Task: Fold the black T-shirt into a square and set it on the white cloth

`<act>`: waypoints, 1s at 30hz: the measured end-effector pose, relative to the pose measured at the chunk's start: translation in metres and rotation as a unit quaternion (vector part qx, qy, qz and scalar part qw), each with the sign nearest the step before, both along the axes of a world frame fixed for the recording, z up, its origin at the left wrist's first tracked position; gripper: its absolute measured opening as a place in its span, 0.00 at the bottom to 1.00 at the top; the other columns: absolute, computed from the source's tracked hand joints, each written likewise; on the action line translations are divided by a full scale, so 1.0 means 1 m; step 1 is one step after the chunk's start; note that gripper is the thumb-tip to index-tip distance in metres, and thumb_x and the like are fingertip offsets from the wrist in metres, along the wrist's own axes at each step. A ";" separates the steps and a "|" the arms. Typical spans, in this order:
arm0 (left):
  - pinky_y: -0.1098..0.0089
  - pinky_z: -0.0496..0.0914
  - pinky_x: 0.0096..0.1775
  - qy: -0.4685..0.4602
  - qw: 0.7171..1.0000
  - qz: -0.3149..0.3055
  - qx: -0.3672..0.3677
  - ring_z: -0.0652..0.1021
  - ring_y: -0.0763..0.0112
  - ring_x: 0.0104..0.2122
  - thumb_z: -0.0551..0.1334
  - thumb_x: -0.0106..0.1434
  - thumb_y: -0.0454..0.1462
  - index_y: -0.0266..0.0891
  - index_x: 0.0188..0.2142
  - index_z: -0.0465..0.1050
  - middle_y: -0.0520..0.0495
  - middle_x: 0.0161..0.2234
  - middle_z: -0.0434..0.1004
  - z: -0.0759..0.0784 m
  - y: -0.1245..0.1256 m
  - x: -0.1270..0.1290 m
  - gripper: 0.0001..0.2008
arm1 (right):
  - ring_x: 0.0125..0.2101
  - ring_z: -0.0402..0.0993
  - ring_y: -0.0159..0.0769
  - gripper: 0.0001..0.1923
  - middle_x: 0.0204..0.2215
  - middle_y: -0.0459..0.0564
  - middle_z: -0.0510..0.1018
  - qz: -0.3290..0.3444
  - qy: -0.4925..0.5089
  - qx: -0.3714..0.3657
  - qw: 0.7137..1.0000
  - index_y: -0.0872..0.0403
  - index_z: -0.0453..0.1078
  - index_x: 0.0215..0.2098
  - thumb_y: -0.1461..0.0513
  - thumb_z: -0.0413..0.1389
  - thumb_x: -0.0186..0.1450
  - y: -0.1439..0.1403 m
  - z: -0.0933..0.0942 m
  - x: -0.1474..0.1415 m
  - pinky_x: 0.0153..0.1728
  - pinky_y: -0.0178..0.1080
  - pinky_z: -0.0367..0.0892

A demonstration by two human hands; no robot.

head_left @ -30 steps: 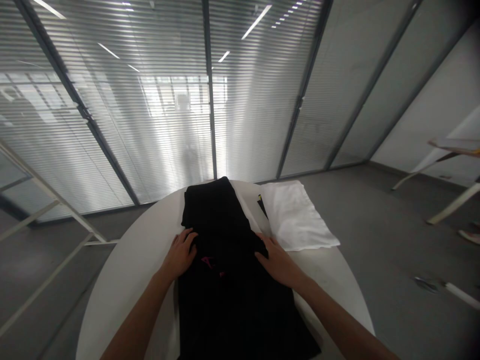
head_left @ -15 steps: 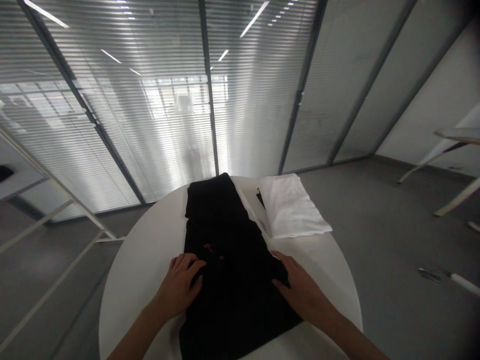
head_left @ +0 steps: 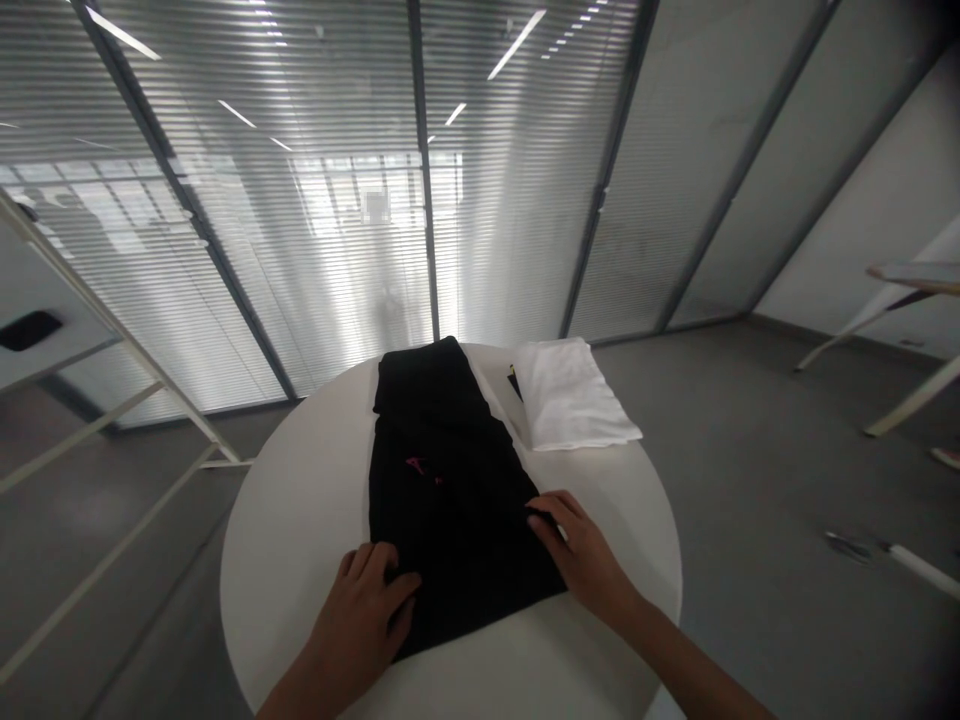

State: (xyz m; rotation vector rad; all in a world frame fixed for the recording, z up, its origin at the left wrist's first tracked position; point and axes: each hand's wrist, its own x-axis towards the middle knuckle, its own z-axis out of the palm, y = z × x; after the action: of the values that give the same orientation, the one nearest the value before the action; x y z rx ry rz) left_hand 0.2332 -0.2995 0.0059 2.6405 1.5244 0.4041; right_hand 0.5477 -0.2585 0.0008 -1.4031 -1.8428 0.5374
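Observation:
A long black garment [head_left: 450,520] with a small pink mark lies flattened on a round white table [head_left: 300,480], its far end folded over. At its near left edge my left hand [head_left: 364,590] curls its fingers and thumb on the cloth. My right hand [head_left: 581,555] pinches the right edge, where a bit of fabric is raised between thumb and fingers. Beyond my right hand lies a folded white cloth [head_left: 574,395], apart from the garment, with a small dark and yellow thing showing at its left side.
Glass panels with blinds [head_left: 345,250] stand behind the table. A pale metal frame [head_left: 169,385] is at the left. On the right are the legs of a piece of furniture [head_left: 915,395] and a white rod-like object [head_left: 922,570] on the grey floor.
The garment's near end has moved away from me, baring some tabletop in front. My right hand has closed from resting open to pinching the edge; my left hand has curled onto its edge.

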 end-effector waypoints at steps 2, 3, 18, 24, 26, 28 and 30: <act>0.53 0.67 0.46 -0.012 0.999 -0.021 0.027 0.69 0.56 0.46 0.59 0.60 0.30 0.49 0.41 0.78 0.43 0.45 0.68 -0.001 -0.006 -0.001 0.14 | 0.44 0.73 0.39 0.12 0.43 0.50 0.75 0.015 0.017 -0.010 1.000 0.48 0.70 0.46 0.56 0.47 0.71 -0.006 0.002 0.000 0.48 0.42 0.69; 0.52 0.67 0.47 -0.018 0.999 -0.035 0.031 0.69 0.56 0.47 0.60 0.60 0.30 0.49 0.40 0.78 0.43 0.46 0.68 0.000 -0.009 -0.001 0.14 | 0.44 0.73 0.38 0.12 0.43 0.50 0.76 0.022 0.025 -0.013 0.999 0.48 0.70 0.47 0.55 0.47 0.71 -0.009 0.004 0.000 0.48 0.41 0.69; 0.61 0.70 0.46 -0.042 0.991 -0.093 -0.085 0.73 0.63 0.44 0.58 0.60 0.29 0.53 0.51 0.74 0.46 0.44 0.74 0.013 -0.038 -0.016 0.23 | 0.42 0.74 0.36 0.12 0.40 0.48 0.77 0.086 0.081 0.108 0.987 0.48 0.73 0.46 0.55 0.51 0.70 0.008 0.098 -0.017 0.46 0.39 0.69; 0.61 0.71 0.46 -0.116 0.983 -0.082 -0.119 0.77 0.65 0.39 0.57 0.58 0.28 0.49 0.39 0.79 0.49 0.36 0.77 0.028 -0.037 -0.026 0.17 | 0.41 0.73 0.33 0.12 0.41 0.48 0.76 0.203 0.064 0.104 0.972 0.48 0.73 0.48 0.60 0.51 0.70 0.002 0.112 -0.062 0.45 0.39 0.69; 0.63 0.72 0.45 -0.180 0.976 -0.035 -0.116 0.78 0.66 0.37 0.56 0.62 0.32 0.49 0.42 0.78 0.49 0.35 0.78 0.032 -0.032 -0.026 0.15 | 0.41 0.73 0.32 0.12 0.42 0.48 0.75 0.254 0.050 0.084 0.962 0.48 0.72 0.50 0.61 0.52 0.70 -0.005 0.106 -0.081 0.45 0.38 0.69; 0.64 0.73 0.45 -0.240 0.964 0.018 -0.116 0.78 0.67 0.38 0.57 0.65 0.36 0.50 0.53 0.73 0.49 0.38 0.79 0.034 -0.027 -0.024 0.18 | 0.42 0.72 0.32 0.14 0.44 0.49 0.75 0.286 0.044 0.065 0.955 0.49 0.71 0.51 0.64 0.52 0.68 -0.012 0.094 -0.097 0.46 0.37 0.69; 0.63 0.73 0.47 -0.271 0.954 0.034 -0.123 0.78 0.66 0.41 0.60 0.64 0.39 0.49 0.59 0.66 0.48 0.42 0.78 0.035 -0.022 -0.020 0.23 | 0.44 0.72 0.32 0.16 0.45 0.49 0.75 0.297 0.043 0.051 0.952 0.50 0.69 0.52 0.66 0.53 0.66 -0.019 0.080 -0.108 0.48 0.38 0.68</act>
State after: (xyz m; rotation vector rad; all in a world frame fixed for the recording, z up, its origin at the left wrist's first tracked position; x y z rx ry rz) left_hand 0.2136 -0.3215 0.0405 2.0570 1.3726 0.8050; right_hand 0.4401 -0.2770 0.0810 -0.7245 -2.1816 0.7707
